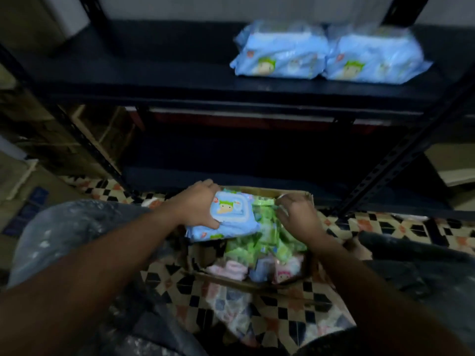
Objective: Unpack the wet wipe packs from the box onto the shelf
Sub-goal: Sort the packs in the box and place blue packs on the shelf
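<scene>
I have the blue wipe pack at the box's left rim, long axis running left-right, pinched in my left hand grip. The shelf lies up and ahead, 2 blue packs on it. My right hand curls among the green packs; I cannot tell if its grip holds one.

The printing on the blue wipe packs is too blurred to read.
</scene>
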